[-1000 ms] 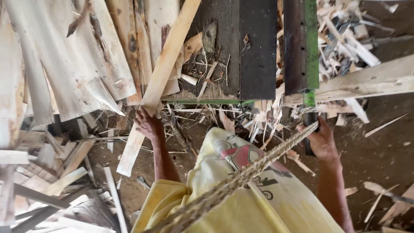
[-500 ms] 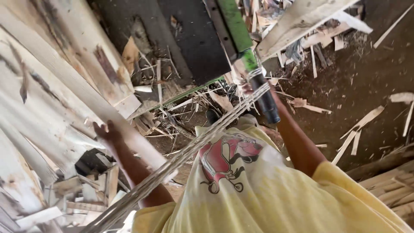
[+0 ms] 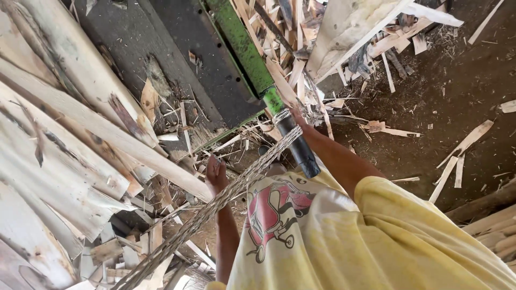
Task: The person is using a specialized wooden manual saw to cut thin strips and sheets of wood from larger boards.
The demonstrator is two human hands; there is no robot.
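Note:
My left hand [image 3: 216,174] grips the near end of a long pale wooden plank [image 3: 107,131] that slants up to the left over a heap of boards. My right hand [image 3: 299,118] reaches to a green metal lever [image 3: 244,48] with a black grip [image 3: 302,153], just where a braided rope [image 3: 215,207] is wound around it. Wood strips hide most of that hand's fingers. The rope runs down to the lower left across my yellow shirt [image 3: 387,241].
Rough pale boards [image 3: 48,177] are piled on the left. A dark machine bed [image 3: 177,48] lies at top centre, littered with wood slivers [image 3: 301,32]. Scrap strips [image 3: 462,145] lie on the dirt floor at right, and logs [image 3: 494,225] sit at the right edge.
The view has swung round. The plank in my left hand has come down toward the board pile on the left. My right hand has moved from beside the black grip to the rope-wound spot.

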